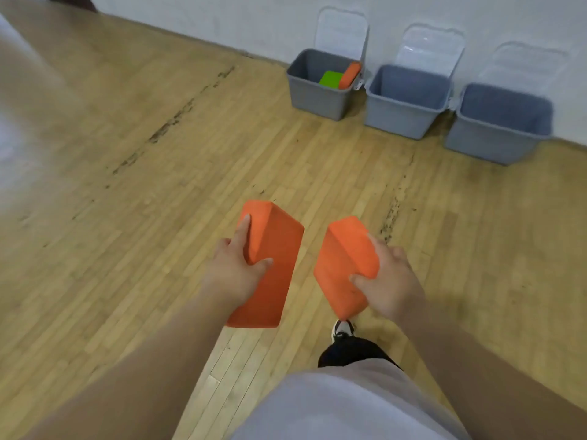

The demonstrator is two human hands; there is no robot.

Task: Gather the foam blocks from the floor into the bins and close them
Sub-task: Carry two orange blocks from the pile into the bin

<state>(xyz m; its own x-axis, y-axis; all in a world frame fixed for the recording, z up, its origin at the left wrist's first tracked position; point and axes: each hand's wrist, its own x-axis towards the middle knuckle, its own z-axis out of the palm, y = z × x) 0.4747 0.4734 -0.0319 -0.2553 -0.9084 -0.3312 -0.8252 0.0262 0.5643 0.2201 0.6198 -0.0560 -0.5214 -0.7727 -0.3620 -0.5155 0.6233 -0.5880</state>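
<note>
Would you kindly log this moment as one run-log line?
left hand: grips left orange block | right hand: grips right orange block | bins: lids up | leftmost bin: holds green block

We find most fingers of the left hand hidden behind the left block, and those of the right hand behind the right block, which overlaps the shoe. Near walls conceal the floors of the middle bin and right bin.
</note>
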